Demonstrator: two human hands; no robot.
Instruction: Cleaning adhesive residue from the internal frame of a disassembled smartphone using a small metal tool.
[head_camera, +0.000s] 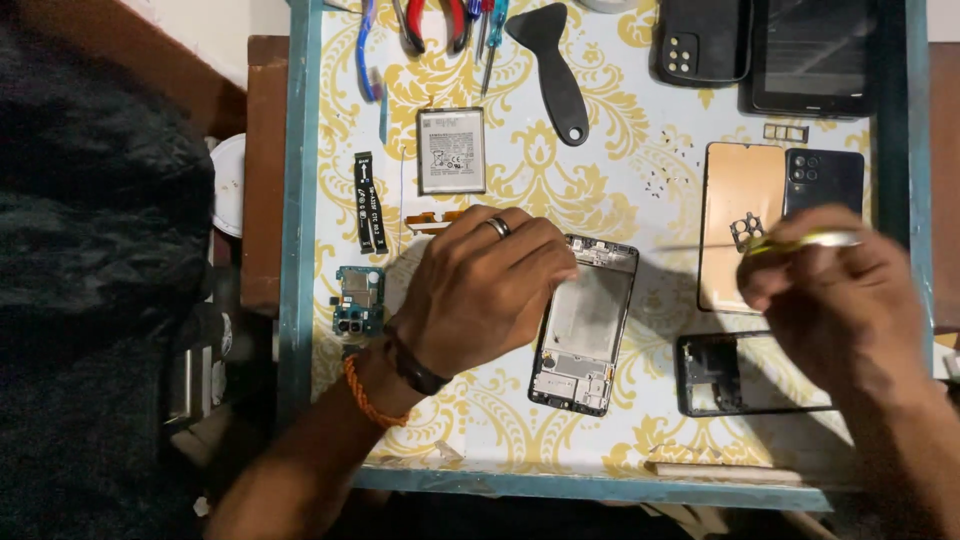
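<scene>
- Opened phone chassis (584, 325), centre of patterned tray (520, 440), pinned at its left edge under left hand (480, 290), fingers curled.
- Right of chassis: right hand (835, 300), pinched around tweezers (800, 241).
- Beyond chassis: battery (451, 150), black pry tool (552, 65).

The left hand (487, 290) covers the opened phone's (585, 325) left edge. The pliers (432, 22) and screwdrivers (490, 40) are cut off by the top edge. The tweezers (800, 241) are motion-blurred.
</scene>
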